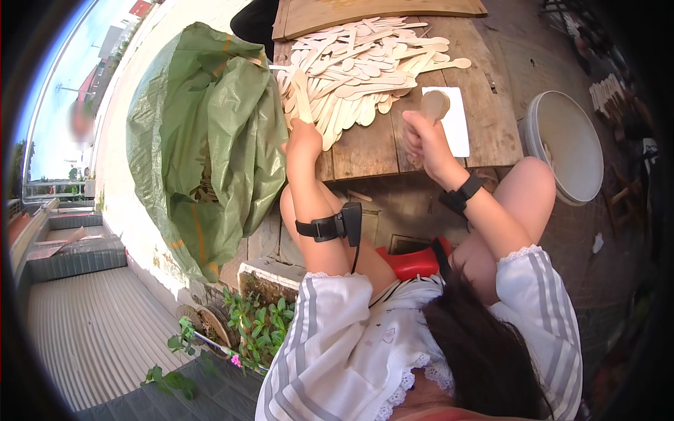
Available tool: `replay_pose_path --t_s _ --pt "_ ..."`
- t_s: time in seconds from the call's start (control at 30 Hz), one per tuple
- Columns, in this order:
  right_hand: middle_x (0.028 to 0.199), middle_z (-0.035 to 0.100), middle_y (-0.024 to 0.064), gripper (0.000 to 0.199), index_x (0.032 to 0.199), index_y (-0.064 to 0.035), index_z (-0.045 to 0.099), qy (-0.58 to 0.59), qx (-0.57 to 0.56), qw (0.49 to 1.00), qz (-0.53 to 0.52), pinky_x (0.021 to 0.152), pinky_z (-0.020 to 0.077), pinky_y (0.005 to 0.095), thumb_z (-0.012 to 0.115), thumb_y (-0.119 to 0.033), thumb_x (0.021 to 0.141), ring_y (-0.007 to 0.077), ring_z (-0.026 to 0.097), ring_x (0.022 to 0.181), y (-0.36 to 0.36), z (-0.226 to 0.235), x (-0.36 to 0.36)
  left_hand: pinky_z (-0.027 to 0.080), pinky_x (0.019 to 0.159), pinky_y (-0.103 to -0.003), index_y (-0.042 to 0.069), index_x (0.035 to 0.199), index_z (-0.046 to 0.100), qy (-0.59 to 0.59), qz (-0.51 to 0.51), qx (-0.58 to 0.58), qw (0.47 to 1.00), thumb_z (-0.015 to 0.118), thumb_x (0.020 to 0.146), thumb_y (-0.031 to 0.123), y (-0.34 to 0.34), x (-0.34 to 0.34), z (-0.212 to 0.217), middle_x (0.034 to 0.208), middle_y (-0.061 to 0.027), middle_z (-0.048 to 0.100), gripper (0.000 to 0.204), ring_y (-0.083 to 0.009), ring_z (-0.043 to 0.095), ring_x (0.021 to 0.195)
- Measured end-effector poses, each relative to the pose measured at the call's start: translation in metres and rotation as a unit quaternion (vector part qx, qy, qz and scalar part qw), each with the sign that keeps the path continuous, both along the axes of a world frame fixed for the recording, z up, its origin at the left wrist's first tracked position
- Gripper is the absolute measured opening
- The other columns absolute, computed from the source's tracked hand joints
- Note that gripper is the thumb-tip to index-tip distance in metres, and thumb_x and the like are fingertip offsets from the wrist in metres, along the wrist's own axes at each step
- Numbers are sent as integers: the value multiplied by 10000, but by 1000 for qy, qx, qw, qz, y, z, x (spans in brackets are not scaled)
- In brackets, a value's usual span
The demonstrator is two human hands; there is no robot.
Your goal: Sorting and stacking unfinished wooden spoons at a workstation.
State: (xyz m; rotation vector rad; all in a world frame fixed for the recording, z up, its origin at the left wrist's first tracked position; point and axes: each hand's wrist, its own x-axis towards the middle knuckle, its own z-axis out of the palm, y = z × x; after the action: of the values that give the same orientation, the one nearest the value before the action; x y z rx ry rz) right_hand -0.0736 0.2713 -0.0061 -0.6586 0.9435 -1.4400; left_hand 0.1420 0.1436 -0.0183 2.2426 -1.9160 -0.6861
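Observation:
My left hand (304,138) is closed at the near left edge of a wooden table (491,123). A pale wooden spoon (301,95) stands up out of its fingers; whether there is more than one I cannot tell. Behind it spreads a heap of loose wooden spoons (368,67). Further right, my right hand (428,144) grips another wooden spoon (436,105), its rounded bowl pointing up and away. That bowl looks darker than the heap and overlaps a white sheet of paper (456,126) lying on the boards.
A large green woven sack (246,119) gapes at the table's left, wooden pieces inside. A round whitish bucket (567,144) stands on the right. Wooden boards (379,15) cross the table's far end. Below me are a red seat (414,263) and potted plants (263,319).

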Motion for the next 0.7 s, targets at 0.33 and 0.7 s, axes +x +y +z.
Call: replay_pose_path --t_s 0.33,0.7 --pt "532 304 -102 296 804 -124 483 -69 22 995 64 399 210 193 572 -390 901 17 218 420 -7 18 -25 351 595 -228 56 1104 399 528 -388 181 734 309 973 210 71 -74 50 729 2 438 221 -80 380 639" --pt "551 404 -39 372 936 -47 552 32 -72 993 84 325 270 176 511 -416 913 43 365 345 4 27 -37 351 492 -175 15 1104 468 508 -435 283 688 348 997 241 80 -90 40 762 -64 548 278 -63 421 508"
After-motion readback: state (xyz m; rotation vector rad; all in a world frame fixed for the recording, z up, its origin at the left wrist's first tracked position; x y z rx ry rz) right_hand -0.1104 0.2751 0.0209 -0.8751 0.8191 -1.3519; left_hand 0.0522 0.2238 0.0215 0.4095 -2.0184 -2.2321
